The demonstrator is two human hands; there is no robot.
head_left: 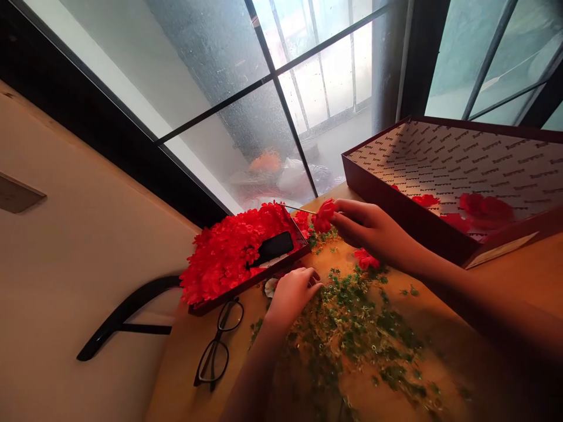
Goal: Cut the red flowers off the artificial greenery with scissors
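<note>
My right hand (363, 225) is closed, pinching a red artificial flower (324, 215) above the table. A thin stick (297, 208) runs out from that flower to the left, over the box edge. Lower down, my left hand (294, 290) is near the tabletop with its fingers loosely bent and apart, and nothing shows in it. Beside it lie small green plastic flower parts (347, 299). A shallow dark-red box (250, 281) heaped with red artificial petals (233, 246) stands just beyond; a black phone (276, 248) lies on the petals.
A larger dark-red box (373, 199) with a printed lining stands at the right, several red petals inside. Eyeglasses (217, 346) lie on the wooden table (176, 375) at the left. Another red flower (366, 259) lies below my right hand. Behind is a window (272, 73).
</note>
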